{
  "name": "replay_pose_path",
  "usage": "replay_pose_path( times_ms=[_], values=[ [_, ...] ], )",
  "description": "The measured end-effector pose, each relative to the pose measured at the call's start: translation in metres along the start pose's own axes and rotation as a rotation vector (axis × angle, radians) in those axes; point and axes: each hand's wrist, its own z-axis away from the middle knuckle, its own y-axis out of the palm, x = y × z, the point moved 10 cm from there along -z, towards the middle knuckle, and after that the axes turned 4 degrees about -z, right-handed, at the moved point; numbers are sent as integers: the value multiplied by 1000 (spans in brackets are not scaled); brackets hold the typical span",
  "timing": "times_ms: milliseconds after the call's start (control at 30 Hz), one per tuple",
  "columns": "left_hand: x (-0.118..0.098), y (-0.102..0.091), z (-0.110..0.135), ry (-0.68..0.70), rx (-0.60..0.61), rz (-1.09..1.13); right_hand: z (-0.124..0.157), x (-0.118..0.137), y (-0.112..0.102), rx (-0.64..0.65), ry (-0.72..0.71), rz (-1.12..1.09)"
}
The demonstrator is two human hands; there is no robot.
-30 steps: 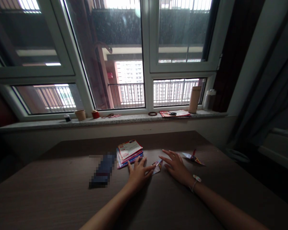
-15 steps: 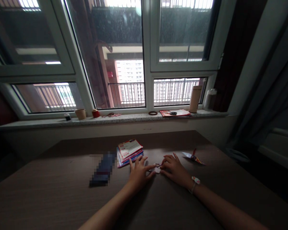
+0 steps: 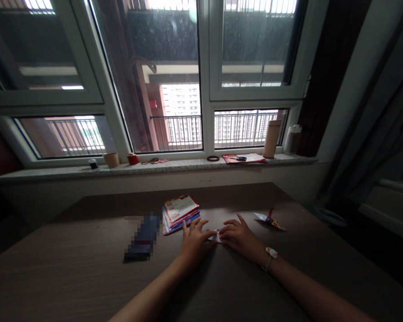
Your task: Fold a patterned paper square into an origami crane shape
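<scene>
A small folded piece of paper [image 3: 217, 238], pale with a dark print, lies on the table between my hands. My left hand [image 3: 195, 242] grips its left side with thumb and forefinger, the other fingers spread beside a stack of printed paper sheets [image 3: 182, 209]. From the right, my right hand [image 3: 241, 237] holds the paper's other edge between thumb and fingertips, with one finger raised. The fingers cover much of the paper, so its exact folds are hidden. To the right stands a folded paper crane [image 3: 268, 219], white with coloured print.
A blurred-out dark oblong object [image 3: 143, 237] lies left of the stack on the brown table [image 3: 70, 268]. Along the windowsill [image 3: 188, 164] are a paper cup [image 3: 112, 160], a red spool [image 3: 133, 158], scissors [image 3: 242, 158] on papers, a tan flask [image 3: 272, 139] and a clear bottle [image 3: 293, 139].
My right hand has shifted slightly left, its fingertips closer to my left thumb and covering more of the paper. My left hand stays nearly in place.
</scene>
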Motion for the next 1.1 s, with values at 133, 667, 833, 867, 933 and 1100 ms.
replay_pose_path(
  times_ms=[133, 667, 833, 867, 933, 1100],
  values=[
    [0, 4, -1, -4, 19, 12, 0, 0, 0, -5, 2, -28],
    [-3, -4, -2, -18, 16, 20, -1, 1, -3, -45, 70, -57],
    [-5, -10, -3, -19, -27, 6, -3, 1, -6, -76, 111, -55],
    [-6, -11, -3, -16, -33, 5, -4, 2, -7, -80, 108, -49],
    [-6, -11, -3, -11, -34, 9, -4, 3, -7, -80, 99, -40],
    [-5, -9, -3, -31, -29, 28, -5, -1, -5, -67, 125, -47]
  ],
)
